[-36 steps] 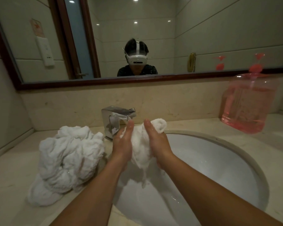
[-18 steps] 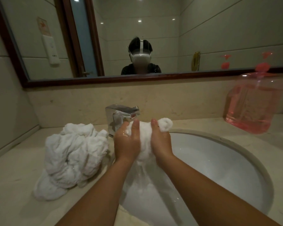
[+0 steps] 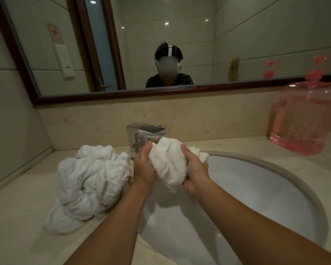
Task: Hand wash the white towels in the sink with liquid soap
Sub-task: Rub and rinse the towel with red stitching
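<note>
Finds left hand and right hand gripping one bunched white towel between them, above the rear left part of the sink, just in front of the tap. Notes fingers of both hands curled round the wad and pressing into it, left hand on its left side, right hand on its right. Notes wet, shiny skin on the left hand and a short end of cloth hanging under the wad toward the basin. Records a heap of further white towels on the worktop, just left of the sink rim, beside the left forearm. Records soap bottle, clear with pink liquid, upright on the worktop at rear right, well apart from both hands. Logs a mirror above the splashback
</note>
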